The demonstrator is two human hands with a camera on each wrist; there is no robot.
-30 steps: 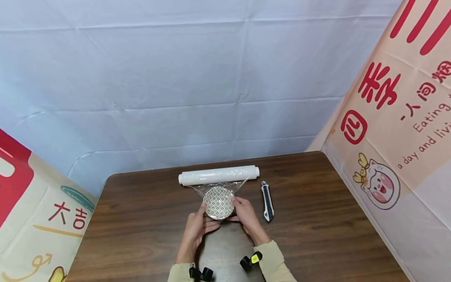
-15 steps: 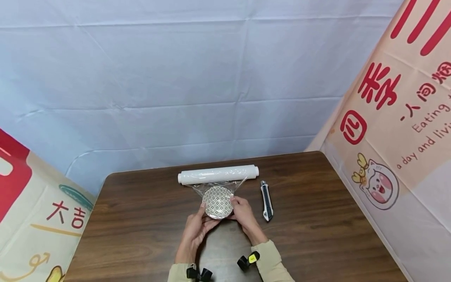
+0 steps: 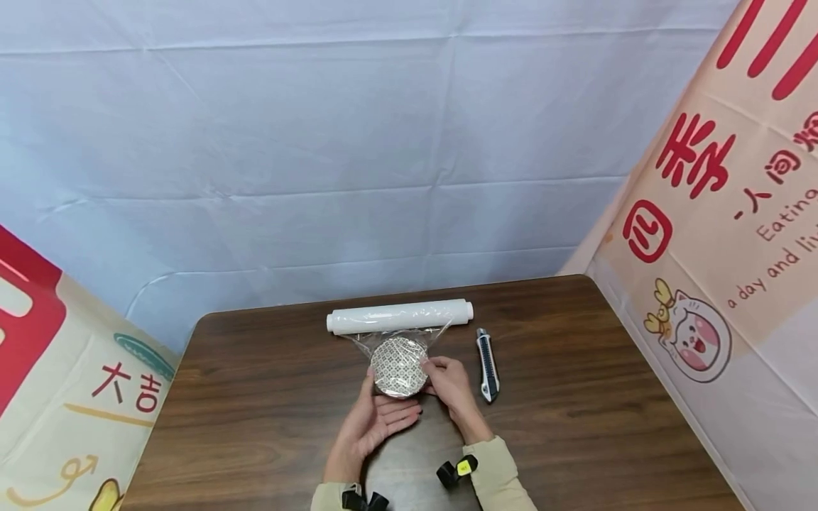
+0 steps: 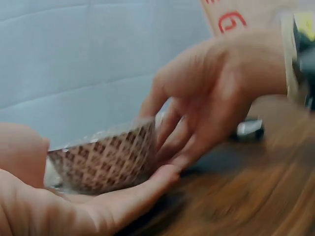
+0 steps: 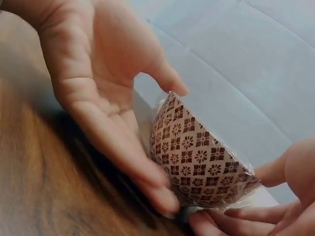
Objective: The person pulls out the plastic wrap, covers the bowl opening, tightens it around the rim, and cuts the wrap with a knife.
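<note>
A small patterned bowl [image 3: 399, 365] has clear plastic wrap over its top and side; its floral pattern shows in the right wrist view [image 5: 197, 162]. My left hand [image 3: 377, 426] holds it from the left, thumb at the rim and fingers stretched out under it, palm up. From the right, my right hand [image 3: 452, 387] grips the rim with the thumb, its fingers along the side. Behind the bowl lies a white roll of cling film [image 3: 400, 316], and a sheet of clear film [image 3: 364, 343] spans from it to the bowl.
A utility knife [image 3: 488, 365] lies right of my right hand on the dark wooden table [image 3: 268, 397]. A pale cloth backdrop [image 3: 287, 142] hangs behind the table, and printed cloths flank both sides.
My left hand's fingers now stretch out further below the bowl, with more of the palm showing. My right hand's fingers have shifted a little along the bowl's side. Roll and knife stay put.
</note>
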